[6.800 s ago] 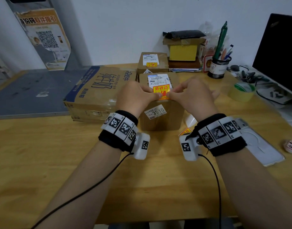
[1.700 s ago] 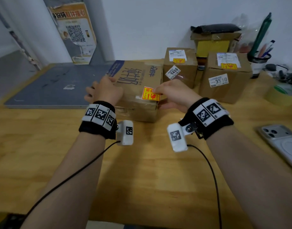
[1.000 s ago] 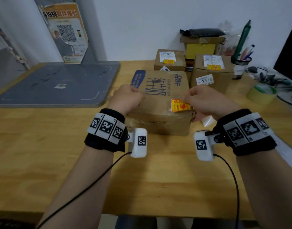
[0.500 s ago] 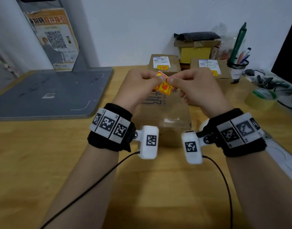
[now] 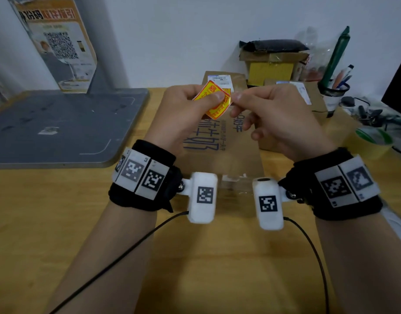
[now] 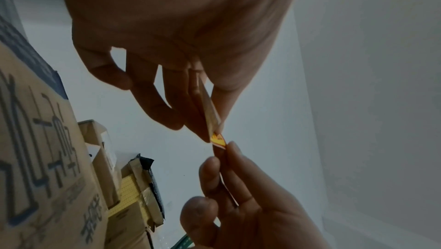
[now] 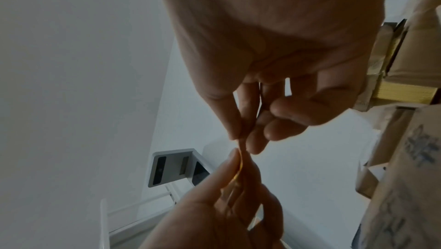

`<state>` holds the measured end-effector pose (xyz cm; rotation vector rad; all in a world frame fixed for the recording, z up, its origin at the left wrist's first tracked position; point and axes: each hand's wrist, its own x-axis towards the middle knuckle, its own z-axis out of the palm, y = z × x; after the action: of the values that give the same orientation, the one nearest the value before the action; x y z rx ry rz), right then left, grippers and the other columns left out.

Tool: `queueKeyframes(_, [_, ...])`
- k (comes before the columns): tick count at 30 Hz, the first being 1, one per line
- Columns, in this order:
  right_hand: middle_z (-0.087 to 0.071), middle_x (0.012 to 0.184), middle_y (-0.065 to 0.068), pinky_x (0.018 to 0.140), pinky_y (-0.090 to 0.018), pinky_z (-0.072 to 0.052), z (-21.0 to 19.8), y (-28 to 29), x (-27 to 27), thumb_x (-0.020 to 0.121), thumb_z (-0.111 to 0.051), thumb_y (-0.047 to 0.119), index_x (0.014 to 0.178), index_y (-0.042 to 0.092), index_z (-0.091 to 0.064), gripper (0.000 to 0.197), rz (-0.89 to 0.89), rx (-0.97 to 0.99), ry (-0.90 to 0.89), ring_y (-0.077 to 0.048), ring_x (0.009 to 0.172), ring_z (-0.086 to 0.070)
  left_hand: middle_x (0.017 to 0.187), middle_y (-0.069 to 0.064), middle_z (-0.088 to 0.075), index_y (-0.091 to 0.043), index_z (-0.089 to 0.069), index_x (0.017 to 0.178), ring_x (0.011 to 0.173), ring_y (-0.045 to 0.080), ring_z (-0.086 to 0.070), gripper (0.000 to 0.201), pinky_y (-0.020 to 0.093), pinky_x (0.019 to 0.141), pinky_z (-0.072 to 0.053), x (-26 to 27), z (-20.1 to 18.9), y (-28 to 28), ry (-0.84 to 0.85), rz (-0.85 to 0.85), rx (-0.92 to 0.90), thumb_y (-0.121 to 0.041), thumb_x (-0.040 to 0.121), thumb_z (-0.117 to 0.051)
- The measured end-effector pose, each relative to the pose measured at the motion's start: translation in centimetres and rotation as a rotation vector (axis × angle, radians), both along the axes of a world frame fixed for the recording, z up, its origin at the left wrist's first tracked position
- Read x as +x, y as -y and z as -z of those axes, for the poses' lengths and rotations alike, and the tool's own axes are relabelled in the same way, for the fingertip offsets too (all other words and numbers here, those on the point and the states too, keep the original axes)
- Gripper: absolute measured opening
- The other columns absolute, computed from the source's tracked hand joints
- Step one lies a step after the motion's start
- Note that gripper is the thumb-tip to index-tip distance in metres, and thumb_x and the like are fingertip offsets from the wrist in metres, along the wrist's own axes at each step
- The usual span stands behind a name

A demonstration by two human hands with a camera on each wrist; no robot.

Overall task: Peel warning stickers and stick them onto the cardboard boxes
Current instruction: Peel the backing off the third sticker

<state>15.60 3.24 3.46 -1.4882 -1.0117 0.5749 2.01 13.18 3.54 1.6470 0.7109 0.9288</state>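
A yellow-and-red warning sticker (image 5: 214, 101) is pinched between the fingers of the left hand (image 5: 183, 114) and right hand (image 5: 276, 123) above the printed cardboard box (image 5: 219, 155).

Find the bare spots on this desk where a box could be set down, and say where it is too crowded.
Bare wood lies on the desk left of the forearms, between its near edge and the grey mat, and between the two wrists in front of the big printed box. The mat looks mostly bare too. The back right is crowded: small boxes, pen cup, tape roll.

blue "纯牛奶" — large cardboard box (image 5: 219, 152)
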Motion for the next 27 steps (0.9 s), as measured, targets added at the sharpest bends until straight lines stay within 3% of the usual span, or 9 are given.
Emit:
queueKeyframes(4, [-0.074,0.078,0.000,0.045,-0.026,-0.039,-0.16,-0.14,0.29,0.098,-0.066,0.026,0.093,0.015,-0.080,0.018,-0.044,-0.013,-0.021,-0.015,0.059,-0.055,0.064,-0.007,-0.066,0.000,-0.072,0.107,0.047,-0.006,-0.057,0.019,0.005,0.044,-0.038,-0.31,-0.15,-0.30,0.033,-0.006,-0.013,-0.011,0.092,-0.068])
queueKeyframes(10, [-0.073,0.077,0.000,0.045,-0.026,-0.039,-0.07,-0.13,0.59,0.095,-0.070,0.022,0.088,0.016,-0.080,0.014,-0.079,-0.012,-0.022,-0.015,0.059,-0.054,0.053,-0.014,-0.065,-0.004,-0.072,0.104,0.047,-0.007,-0.056,0.014,0.005,0.045,-0.039,-0.34,-0.18,-0.33,0.016,-0.007,-0.012,-0.011,0.092,-0.069])
queueKeyframes(16, [-0.073,0.077,0.002,0.043,-0.023,-0.040,0.18,-0.22,0.68,0.094,-0.072,0.023,0.091,0.017,-0.080,0.011,-0.081,-0.006,0.022,-0.013,0.059,-0.055,0.068,-0.004,-0.065,-0.001,-0.071,0.109,0.047,-0.006,-0.057,0.020,0.006,0.045,-0.039,-0.44,-0.11,-0.40,0.002,-0.010,-0.019,-0.011,0.092,-0.069])
queueKeyframes(27, [-0.073,0.075,0.002,0.044,-0.023,-0.041,0.38,-0.42,0.65,0.093,-0.073,0.023,0.094,0.015,-0.081,0.011,-0.079,-0.012,0.015,-0.012,0.059,-0.055,0.069,-0.005,-0.065,-0.006,-0.072,0.105,0.048,-0.007,-0.057,0.016,0.005,0.046,-0.040,-0.52,-0.01,-0.54,-0.029,-0.005,-0.009,-0.014,0.091,-0.070])
